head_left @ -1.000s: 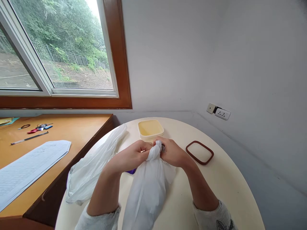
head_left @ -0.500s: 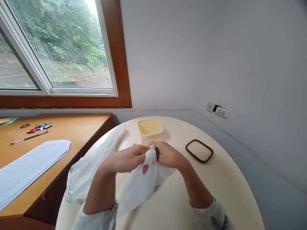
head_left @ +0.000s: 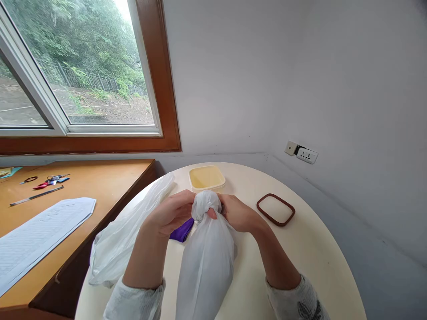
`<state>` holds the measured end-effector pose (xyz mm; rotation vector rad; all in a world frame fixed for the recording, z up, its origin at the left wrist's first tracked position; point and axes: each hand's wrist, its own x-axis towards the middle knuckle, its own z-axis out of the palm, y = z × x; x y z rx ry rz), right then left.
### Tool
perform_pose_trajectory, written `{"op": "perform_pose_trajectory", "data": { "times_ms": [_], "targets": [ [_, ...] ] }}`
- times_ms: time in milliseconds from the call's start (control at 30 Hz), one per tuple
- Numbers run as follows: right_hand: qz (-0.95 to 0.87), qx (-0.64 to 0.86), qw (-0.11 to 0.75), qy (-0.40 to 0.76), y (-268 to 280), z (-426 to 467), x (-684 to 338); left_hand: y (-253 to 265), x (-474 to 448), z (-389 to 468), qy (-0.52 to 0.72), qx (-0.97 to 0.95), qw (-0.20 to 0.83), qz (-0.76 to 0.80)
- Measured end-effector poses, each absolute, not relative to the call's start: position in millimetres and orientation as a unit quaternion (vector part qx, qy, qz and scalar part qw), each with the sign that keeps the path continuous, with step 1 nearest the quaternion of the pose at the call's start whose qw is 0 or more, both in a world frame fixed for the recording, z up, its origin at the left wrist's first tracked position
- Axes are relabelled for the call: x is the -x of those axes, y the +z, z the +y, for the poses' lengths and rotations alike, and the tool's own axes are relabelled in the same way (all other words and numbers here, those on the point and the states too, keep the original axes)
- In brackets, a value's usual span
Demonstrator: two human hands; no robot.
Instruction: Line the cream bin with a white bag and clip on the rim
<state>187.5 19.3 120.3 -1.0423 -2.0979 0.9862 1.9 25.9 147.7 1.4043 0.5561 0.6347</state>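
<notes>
On the round table, two hands (left, right) clench one white bag.

Round table — 2 bags, tub, lid.

A white plastic bag is seen, with a bit of purple cloth beside it. The tub is coloured pale yellow, the lid rimmed in reddish brown, and the round table is cream.
</notes>
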Motion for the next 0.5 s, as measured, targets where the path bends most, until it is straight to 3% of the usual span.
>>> {"op": "perform_pose_trajectory", "data": {
  "times_ms": [167,500],
  "targets": [
    [-0.785,0.411,0.308,0.348,121.1,18.4,-189.7,147.9,-2.8,26.4,0.275,-0.559,0.727,0.289],
    [-0.785,0.436,0.297,0.325,114.1,18.8,-187.8,153.5,3.2,18.4,0.215,-0.717,0.556,0.36]
  ]
}}
